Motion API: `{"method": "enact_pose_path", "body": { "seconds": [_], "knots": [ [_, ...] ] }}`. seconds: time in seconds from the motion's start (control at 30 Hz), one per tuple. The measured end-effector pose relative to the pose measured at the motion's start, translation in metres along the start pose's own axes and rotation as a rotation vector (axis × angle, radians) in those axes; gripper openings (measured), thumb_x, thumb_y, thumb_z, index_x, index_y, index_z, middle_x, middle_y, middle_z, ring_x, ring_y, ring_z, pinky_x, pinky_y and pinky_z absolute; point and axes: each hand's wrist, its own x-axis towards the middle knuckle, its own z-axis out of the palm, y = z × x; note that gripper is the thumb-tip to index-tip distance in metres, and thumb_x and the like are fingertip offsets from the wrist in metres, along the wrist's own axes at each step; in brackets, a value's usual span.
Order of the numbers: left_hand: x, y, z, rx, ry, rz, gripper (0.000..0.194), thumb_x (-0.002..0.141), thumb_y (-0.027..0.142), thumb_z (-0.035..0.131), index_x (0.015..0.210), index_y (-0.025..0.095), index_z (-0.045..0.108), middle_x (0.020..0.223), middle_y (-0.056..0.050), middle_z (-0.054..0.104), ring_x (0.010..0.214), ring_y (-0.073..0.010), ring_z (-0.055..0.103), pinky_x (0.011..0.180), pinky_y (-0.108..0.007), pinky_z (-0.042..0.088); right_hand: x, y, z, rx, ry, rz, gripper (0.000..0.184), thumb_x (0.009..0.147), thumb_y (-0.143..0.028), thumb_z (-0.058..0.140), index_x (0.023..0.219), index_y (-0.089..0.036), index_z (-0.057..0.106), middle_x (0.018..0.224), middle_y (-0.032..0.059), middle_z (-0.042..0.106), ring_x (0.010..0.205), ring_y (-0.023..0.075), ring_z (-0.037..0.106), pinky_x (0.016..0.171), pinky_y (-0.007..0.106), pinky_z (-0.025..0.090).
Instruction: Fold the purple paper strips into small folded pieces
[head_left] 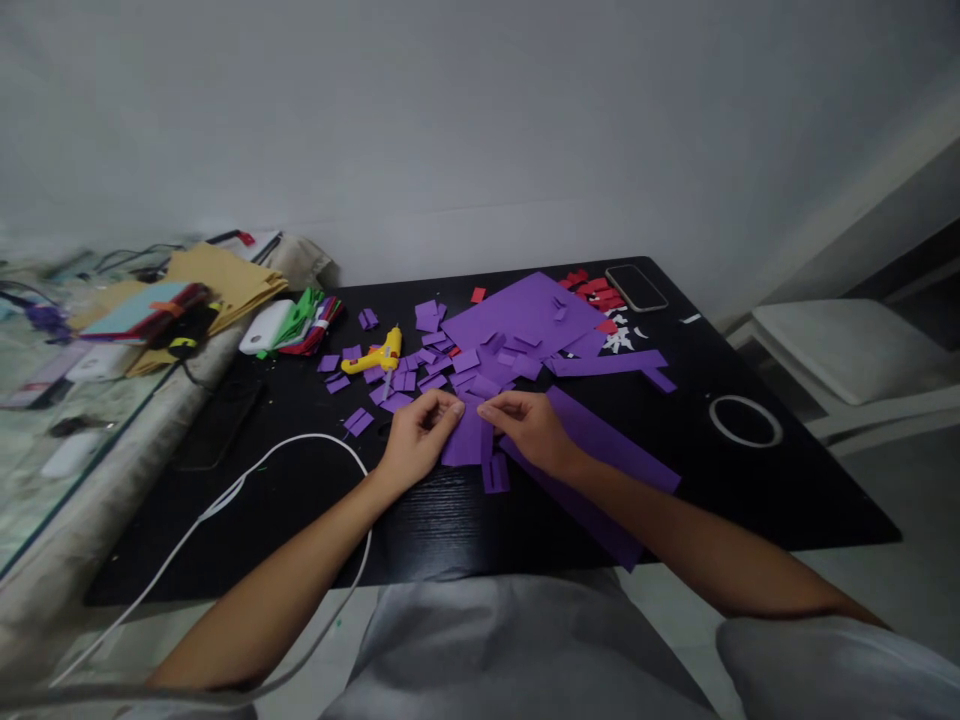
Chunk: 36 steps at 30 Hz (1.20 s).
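Note:
My left hand [418, 438] and my right hand [531, 428] face each other over the front middle of the table. Thumb and fingertips of each hand are pinched together at the top edge of a purple paper piece [466, 437]. A smaller folded purple paper strip [496, 474] lies just below my right fingers. Beyond both hands spreads a heap of cut and folded purple paper pieces [465, 362]. A large purple sheet [622, 440] reaches out under my right forearm. Left of the heap lies a yellow hot glue gun [379, 355].
Another purple sheet [536, 305] lies at the back, near red paper scraps [600, 292], white scraps [621, 335] and a phone [636, 287]. A white ring [745, 421] rests at the right. A white cable [262, 462] loops by my left arm. Bundled coloured paper [304, 322] sits back left.

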Motion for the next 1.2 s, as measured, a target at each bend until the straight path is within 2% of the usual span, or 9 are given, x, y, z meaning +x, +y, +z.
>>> {"method": "enact_pose_path", "body": {
  "seconds": [0.17,0.3,0.43,0.53,0.7,0.87,1.0,1.1,1.2],
  "knots": [
    [0.003,0.0,-0.001,-0.012,0.038,-0.039,0.028,0.089,0.044,0.066,0.086,0.017,0.069,0.075,-0.001,0.066,0.067,-0.0131,0.055,0.062,-0.023,0.043,0.001,0.005,0.003,0.063,0.001,0.047,0.036,0.068,-0.051,0.082,0.081,-0.017,0.075,0.08,0.0036,0.076,0.074,0.0186,0.07,0.077,0.035,0.058],
    [0.005,0.002,-0.003,-0.058,0.058,-0.054,0.029,0.086,0.045,0.069,0.08,0.016,0.068,0.066,0.001,0.06,0.059,-0.0113,0.05,0.056,-0.022,0.04,0.002,0.005,0.002,0.047,-0.019,0.044,0.034,0.068,-0.049,0.083,0.078,-0.017,0.074,0.079,0.0029,0.075,0.073,0.0182,0.069,0.076,0.034,0.057],
    [0.003,0.0,-0.003,-0.1,-0.037,-0.073,0.025,0.086,0.04,0.068,0.077,0.017,0.065,0.06,0.003,0.056,0.053,-0.01,0.049,0.053,-0.022,0.039,0.002,0.002,0.0,0.003,0.047,-0.015,0.027,0.072,-0.043,0.081,0.081,-0.018,0.074,0.083,0.003,0.076,0.079,0.0183,0.07,0.08,0.033,0.055],
    [0.002,-0.003,-0.002,-0.094,-0.109,-0.061,0.022,0.088,0.038,0.069,0.084,0.017,0.066,0.067,0.002,0.06,0.059,-0.0111,0.055,0.058,-0.022,0.044,0.001,0.004,0.0,-0.021,0.005,-0.027,0.027,0.073,-0.043,0.079,0.081,-0.018,0.074,0.084,0.004,0.076,0.08,0.0192,0.071,0.081,0.034,0.055],
    [0.001,-0.006,-0.001,-0.017,-0.122,-0.015,0.024,0.09,0.041,0.068,0.088,0.017,0.069,0.071,0.001,0.063,0.064,-0.0116,0.055,0.062,-0.023,0.044,0.0,0.011,0.002,-0.082,-0.07,-0.052,0.027,0.076,-0.042,0.076,0.084,-0.016,0.073,0.084,0.0048,0.076,0.079,0.019,0.071,0.079,0.033,0.055],
    [0.004,-0.005,-0.006,-0.023,0.01,0.006,0.024,0.09,0.04,0.068,0.082,0.017,0.067,0.068,0.002,0.06,0.061,-0.0107,0.051,0.059,-0.022,0.041,0.004,0.014,-0.001,-0.11,-0.028,-0.027,0.025,0.072,-0.038,0.078,0.081,-0.016,0.071,0.077,0.0027,0.074,0.072,0.018,0.07,0.071,0.031,0.055],
    [0.009,-0.007,-0.009,-0.072,0.145,-0.032,0.025,0.086,0.041,0.069,0.081,0.017,0.066,0.072,0.0,0.062,0.062,-0.0111,0.052,0.061,-0.022,0.042,0.007,0.018,-0.002,-0.006,-0.076,0.058,0.027,0.071,-0.04,0.078,0.081,-0.017,0.068,0.072,0.0015,0.072,0.065,0.0172,0.069,0.069,0.032,0.057],
    [0.011,-0.007,-0.009,-0.116,0.187,-0.073,0.026,0.084,0.042,0.07,0.082,0.017,0.066,0.072,0.0,0.062,0.063,-0.0113,0.053,0.06,-0.022,0.043,0.009,0.02,-0.003,0.013,-0.088,0.078,0.028,0.071,-0.041,0.078,0.08,-0.017,0.067,0.072,0.0016,0.071,0.066,0.0175,0.07,0.071,0.033,0.057],
    [0.011,-0.007,-0.008,-0.146,0.187,-0.075,0.023,0.082,0.038,0.071,0.079,0.017,0.065,0.07,0.001,0.061,0.062,-0.0104,0.052,0.058,-0.021,0.043,0.011,0.018,-0.004,-0.006,-0.016,0.034,0.029,0.071,-0.042,0.077,0.082,-0.018,0.064,0.072,0.0002,0.069,0.066,0.0171,0.068,0.069,0.032,0.056]
  ]
}}
